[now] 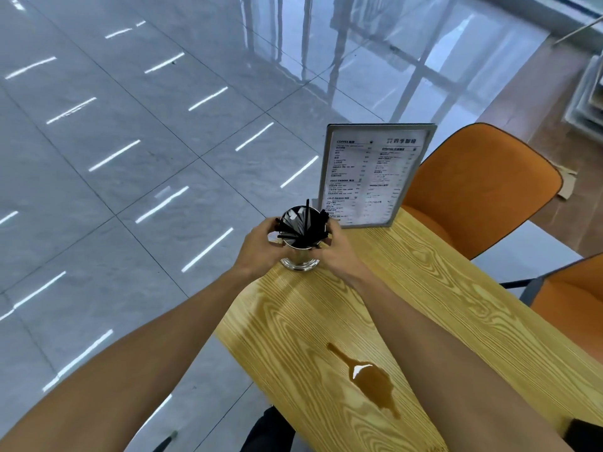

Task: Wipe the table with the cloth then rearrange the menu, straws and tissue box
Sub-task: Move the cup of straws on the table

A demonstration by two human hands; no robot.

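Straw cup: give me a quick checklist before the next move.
1. Left hand on straw cup: ok.
2. Right hand on cup: ok.
3. Cup upright, base at the table edge: ok, but close to the edge.
4. Menu standing upright behind the cup: ok.
5. Brown spill wiped: not ok.
6. Cloth and tissue box located: cannot tell.

Your work surface is a wood-grain table. A metal cup of black straws stands at its far left edge. A framed menu stands upright at the far end, just beyond the cup. A brown liquid spill lies on the near section.
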